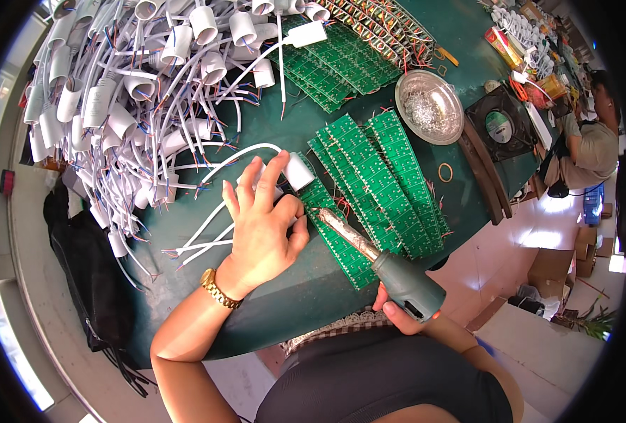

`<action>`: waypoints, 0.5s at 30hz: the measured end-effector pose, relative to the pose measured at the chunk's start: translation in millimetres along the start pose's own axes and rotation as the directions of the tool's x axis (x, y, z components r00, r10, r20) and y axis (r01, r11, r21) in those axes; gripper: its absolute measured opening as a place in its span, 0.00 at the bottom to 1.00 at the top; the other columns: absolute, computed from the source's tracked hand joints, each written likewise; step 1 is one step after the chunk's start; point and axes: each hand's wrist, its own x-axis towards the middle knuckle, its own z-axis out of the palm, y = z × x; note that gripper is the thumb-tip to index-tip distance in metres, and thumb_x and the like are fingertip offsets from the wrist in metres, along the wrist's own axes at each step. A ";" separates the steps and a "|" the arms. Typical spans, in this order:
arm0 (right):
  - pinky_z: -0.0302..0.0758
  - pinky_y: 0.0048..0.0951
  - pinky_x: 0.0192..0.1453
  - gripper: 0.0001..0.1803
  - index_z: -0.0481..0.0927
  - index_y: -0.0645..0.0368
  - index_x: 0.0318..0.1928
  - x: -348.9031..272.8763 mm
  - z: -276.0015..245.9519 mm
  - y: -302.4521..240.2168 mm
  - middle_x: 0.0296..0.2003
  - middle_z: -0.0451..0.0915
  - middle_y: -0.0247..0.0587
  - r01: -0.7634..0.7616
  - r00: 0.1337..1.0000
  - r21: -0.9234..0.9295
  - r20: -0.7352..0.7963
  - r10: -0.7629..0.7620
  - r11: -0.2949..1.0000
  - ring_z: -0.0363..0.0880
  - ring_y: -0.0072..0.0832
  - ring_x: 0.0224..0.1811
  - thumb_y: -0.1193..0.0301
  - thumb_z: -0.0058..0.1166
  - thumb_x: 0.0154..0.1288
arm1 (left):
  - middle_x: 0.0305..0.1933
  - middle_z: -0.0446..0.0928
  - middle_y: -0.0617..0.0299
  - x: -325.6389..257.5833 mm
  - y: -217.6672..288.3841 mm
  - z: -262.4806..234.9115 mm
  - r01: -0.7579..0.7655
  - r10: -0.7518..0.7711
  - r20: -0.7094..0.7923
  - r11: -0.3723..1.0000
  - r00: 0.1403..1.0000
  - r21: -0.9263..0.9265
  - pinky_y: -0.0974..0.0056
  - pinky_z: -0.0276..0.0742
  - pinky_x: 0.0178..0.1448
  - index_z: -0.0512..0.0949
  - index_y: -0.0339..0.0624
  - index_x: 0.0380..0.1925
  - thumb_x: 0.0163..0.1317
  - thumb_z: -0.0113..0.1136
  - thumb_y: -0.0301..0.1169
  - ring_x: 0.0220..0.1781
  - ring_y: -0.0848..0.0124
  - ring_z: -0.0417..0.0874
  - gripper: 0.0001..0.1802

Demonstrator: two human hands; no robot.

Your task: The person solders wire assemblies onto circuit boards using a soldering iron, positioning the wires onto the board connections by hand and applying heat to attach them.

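My left hand [260, 236], a gold watch [220, 289] at its wrist, pinches with thumb and forefinger at the edge of a narrow green circuit board [341, 250]; the other fingers are raised. What the pinch holds is too small to make out. A white cylindrical lamp holder [299, 171] with a white cable lies just beyond these fingers, partly over the board. In my right hand [401, 321] is a soldering gun [408, 282] with a grey-green body. Its long metal barrel points up and left, the tip at the board close to my left fingertips.
A big heap of white lamp holders with cables [204, 26] covers the table's left. Several circuit board panels [376, 190] lie right of centre, more behind [341, 63]. A metal bowl [429, 106], a black fan [500, 123] and a rubber band [445, 172] sit right. Another person [584, 151] is farther right.
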 end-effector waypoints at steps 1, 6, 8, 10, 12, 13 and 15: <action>0.74 0.28 0.38 0.09 0.74 0.62 0.39 0.0 0.0 -0.2 0.28 0.78 0.40 -0.013 1.000 -0.003 0.017 0.013 1.000 0.77 0.25 0.32 0.71 0.52 0.59 | 0.72 0.57 0.51 -0.8 0.5 0.0 -0.005 0.005 -0.001 1.000 1.000 0.014 0.26 0.38 0.68 0.75 0.45 0.25 0.45 0.61 0.25 0.74 0.43 0.50 0.06; 0.74 0.28 0.38 0.06 0.74 0.61 0.35 -2.8 2.5 0.7 0.28 0.78 0.39 -0.048 0.999 0.063 -0.011 0.049 0.997 0.77 0.24 0.31 0.72 0.51 0.60 | 0.72 0.56 0.50 -0.9 0.2 0.8 -0.011 0.011 0.000 1.000 1.000 0.024 0.26 0.38 0.67 0.75 0.44 0.25 0.45 0.61 0.25 0.73 0.42 0.51 0.05; 0.74 0.27 0.38 0.06 0.74 0.61 0.36 -3.2 2.0 -0.1 0.28 0.78 0.40 -0.047 0.999 0.068 -0.009 0.048 0.997 0.77 0.24 0.31 0.72 0.50 0.61 | 0.72 0.56 0.50 -1.2 0.3 1.4 -0.015 0.015 -0.008 0.999 1.000 0.034 0.26 0.38 0.67 0.75 0.44 0.25 0.46 0.61 0.25 0.73 0.42 0.51 0.06; 0.74 0.27 0.37 0.06 0.75 0.61 0.36 -3.9 1.7 -0.8 0.28 0.77 0.39 -0.080 0.997 0.095 -0.001 0.080 0.992 0.76 0.23 0.31 0.72 0.50 0.62 | 0.72 0.56 0.49 -1.1 0.7 1.8 -0.019 0.020 -0.014 0.999 1.000 0.039 0.26 0.38 0.67 0.75 0.44 0.25 0.46 0.60 0.25 0.73 0.43 0.51 0.05; 0.74 0.27 0.36 0.07 0.75 0.62 0.38 -3.5 5.1 -2.8 0.27 0.77 0.39 -0.047 0.997 0.188 -0.050 0.058 0.981 0.76 0.23 0.30 0.71 0.50 0.62 | 0.72 0.56 0.49 -0.3 0.6 1.7 -0.019 0.020 -0.016 0.999 1.000 0.027 0.26 0.38 0.67 0.74 0.44 0.25 0.46 0.60 0.25 0.73 0.43 0.51 0.06; 0.74 0.27 0.35 0.09 0.74 0.62 0.41 -3.3 6.7 -4.3 0.26 0.76 0.38 -0.010 0.994 0.275 -0.101 0.040 0.962 0.76 0.23 0.30 0.71 0.50 0.63 | 0.72 0.56 0.49 0.3 0.6 1.7 -0.019 0.019 -0.019 1.000 1.000 0.014 0.26 0.39 0.67 0.74 0.43 0.26 0.46 0.60 0.25 0.73 0.43 0.52 0.06; 0.74 0.28 0.34 0.11 0.73 0.62 0.44 1.9 3.3 -13.9 0.26 0.76 0.38 -0.027 0.996 0.314 -0.070 0.051 0.949 0.76 0.23 0.30 0.70 0.50 0.63 | 0.71 0.57 0.49 0.5 -1.7 2.2 -0.011 0.011 -0.027 1.000 1.000 0.000 0.26 0.40 0.67 0.74 0.43 0.26 0.46 0.60 0.25 0.73 0.43 0.52 0.06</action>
